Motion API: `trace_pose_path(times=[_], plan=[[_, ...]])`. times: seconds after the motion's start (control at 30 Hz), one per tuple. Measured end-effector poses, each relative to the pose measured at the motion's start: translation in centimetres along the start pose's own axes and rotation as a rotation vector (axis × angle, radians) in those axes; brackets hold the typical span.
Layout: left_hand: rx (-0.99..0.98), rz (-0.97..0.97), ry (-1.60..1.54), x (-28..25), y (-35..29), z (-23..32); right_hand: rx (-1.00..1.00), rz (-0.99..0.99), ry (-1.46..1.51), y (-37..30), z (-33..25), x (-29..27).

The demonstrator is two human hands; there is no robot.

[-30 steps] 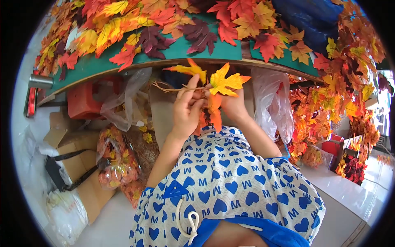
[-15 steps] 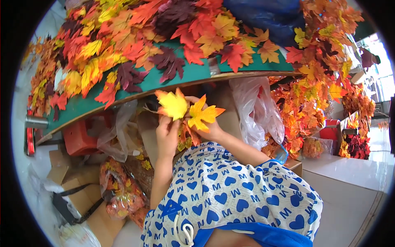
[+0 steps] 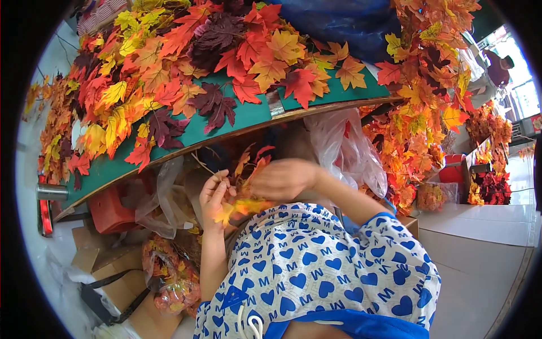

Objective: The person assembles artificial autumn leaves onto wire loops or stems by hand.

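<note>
At the left edge, a red box (image 3: 110,208) sits half hidden under the green worktop (image 3: 197,133), whose far end the frame's curve cuts off. Below it, a clear bag of leaves (image 3: 172,279) lies on cardboard. Just left of centre, the left hand (image 3: 213,199) pinches a cluster of orange and yellow artificial leaves (image 3: 244,199) by the stems, fingers curled. The right hand (image 3: 280,178) is blurred above the cluster, fingers bent over it; whether they grip anything I cannot tell. A clear plastic bag (image 3: 345,148) hangs behind it, right of centre, contents unreadable.
</note>
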State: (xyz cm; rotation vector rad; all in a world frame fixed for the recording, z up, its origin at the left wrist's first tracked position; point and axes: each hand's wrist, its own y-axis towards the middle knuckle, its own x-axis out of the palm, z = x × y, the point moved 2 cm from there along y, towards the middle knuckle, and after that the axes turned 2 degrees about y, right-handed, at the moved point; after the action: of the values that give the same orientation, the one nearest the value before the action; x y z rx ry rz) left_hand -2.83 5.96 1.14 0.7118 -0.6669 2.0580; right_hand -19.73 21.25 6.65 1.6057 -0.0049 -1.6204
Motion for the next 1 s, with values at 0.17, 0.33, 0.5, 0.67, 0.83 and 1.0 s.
trace_pose_path(times=[0.17,0.33,0.5,0.67,0.83,1.0], plan=[[0.128,0.019,0.148,-0.3,-0.8,1.0,0.872,0.027,-0.707,-3.9,12.2,-7.8],[0.133,0.076,0.226,3.3,-0.5,1.9,0.992,-0.592,-0.863,-10.1,18.5,-9.2],[0.156,0.096,0.236,2.4,-1.5,1.7,0.842,-0.328,-0.775,-9.8,18.1,-9.1],[0.208,0.117,0.181,2.4,-1.9,1.7,1.243,-0.279,-0.879,-8.6,17.2,-12.2],[0.169,0.174,0.092,2.6,-2.3,1.6,0.955,-0.038,-1.102,-6.5,15.6,-15.1],[0.195,0.167,0.15,3.9,-2.2,1.5,1.272,1.031,0.114,-4.1,11.4,-13.4]])
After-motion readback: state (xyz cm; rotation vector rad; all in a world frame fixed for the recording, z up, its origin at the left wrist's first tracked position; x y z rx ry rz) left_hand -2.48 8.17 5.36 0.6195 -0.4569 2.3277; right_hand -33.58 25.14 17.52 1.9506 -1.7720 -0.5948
